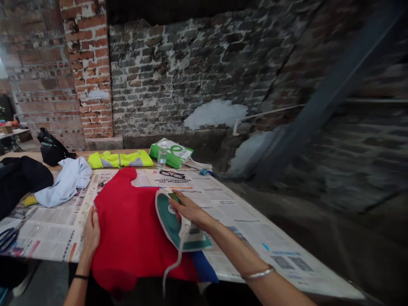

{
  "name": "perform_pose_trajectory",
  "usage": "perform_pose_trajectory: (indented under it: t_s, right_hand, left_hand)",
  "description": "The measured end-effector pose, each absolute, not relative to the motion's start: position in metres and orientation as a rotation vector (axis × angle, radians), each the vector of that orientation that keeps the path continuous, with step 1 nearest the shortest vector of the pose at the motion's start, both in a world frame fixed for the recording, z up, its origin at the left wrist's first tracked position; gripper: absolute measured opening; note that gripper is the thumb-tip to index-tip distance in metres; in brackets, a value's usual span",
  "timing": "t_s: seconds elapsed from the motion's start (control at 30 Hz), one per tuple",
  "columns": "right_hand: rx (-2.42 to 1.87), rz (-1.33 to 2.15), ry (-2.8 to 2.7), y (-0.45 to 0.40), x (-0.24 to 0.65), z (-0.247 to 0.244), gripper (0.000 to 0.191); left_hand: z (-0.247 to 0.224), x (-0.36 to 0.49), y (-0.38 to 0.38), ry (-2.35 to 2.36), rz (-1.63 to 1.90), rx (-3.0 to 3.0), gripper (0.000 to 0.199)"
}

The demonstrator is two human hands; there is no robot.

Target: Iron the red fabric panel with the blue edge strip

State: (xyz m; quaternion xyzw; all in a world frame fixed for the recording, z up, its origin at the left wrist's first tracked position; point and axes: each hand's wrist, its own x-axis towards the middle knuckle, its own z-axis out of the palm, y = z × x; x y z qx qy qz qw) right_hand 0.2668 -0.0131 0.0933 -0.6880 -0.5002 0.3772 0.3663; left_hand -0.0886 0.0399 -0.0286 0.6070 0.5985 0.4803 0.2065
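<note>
My right hand [188,208] grips the handle of a teal and white steam iron [174,221], which stands tilted above a red cloth garment [134,225]. A white cord [174,265] hangs from the iron's rear. My left hand [91,233] lies flat on the garment's left edge, holding nothing. The garment is spread over newspaper sheets [242,216] covering a table, and a blue piece shows at its lower right corner. A thin bangle circles my right wrist, and a dark band circles my left.
Black-framed glasses [172,174], a water bottle [162,156], a green bag [170,152] and a yellow reflective vest [120,160] lie at the far side. A pale blue cloth [65,182], black cloth [22,182], black bag [51,147] and scissors [8,238] lie left. Brick walls stand behind.
</note>
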Motion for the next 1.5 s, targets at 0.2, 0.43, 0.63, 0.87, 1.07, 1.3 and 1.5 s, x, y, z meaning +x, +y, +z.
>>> perform_pose_trajectory:
  t_s: [0.2, 0.43, 0.63, 0.87, 1.07, 1.3, 1.5]
  right_hand:
    - [-1.326, 1.189, -1.887, 0.001, 0.252, 0.109, 0.076]
    - [-1.304, 1.3, -1.912, 0.048, 0.179, 0.114, 0.065]
    - [-1.417, 1.216, -1.78, 0.062, 0.148, 0.112, 0.064]
    - [-1.45, 1.226, -1.756, 0.035, 0.19, 0.113, 0.064]
    - [-1.46, 1.247, -1.74, -0.003, 0.244, 0.104, 0.07]
    - [-1.492, 1.266, -1.657, -0.024, 0.265, 0.1, 0.072]
    - [-1.475, 1.148, -1.78, -0.031, 0.253, 0.105, 0.067]
  left_hand:
    - [-0.031, -0.09, 0.041, 1.723, 1.351, 1.723, 0.054]
    - [-0.032, -0.093, 0.041, 1.802, 1.264, 1.862, 0.054]
    - [-0.036, -0.09, 0.045, 1.749, 1.187, 2.133, 0.044]
    - [-0.044, -0.089, 0.046, 1.785, 1.163, 2.239, 0.036]
    - [-0.046, -0.087, 0.046, 1.798, 1.115, 2.294, 0.035]
    - [-0.043, -0.086, 0.044, 1.816, 0.981, 2.386, 0.035]
    - [-0.031, -0.076, 0.056, 1.867, 0.75, 2.448, 0.032]
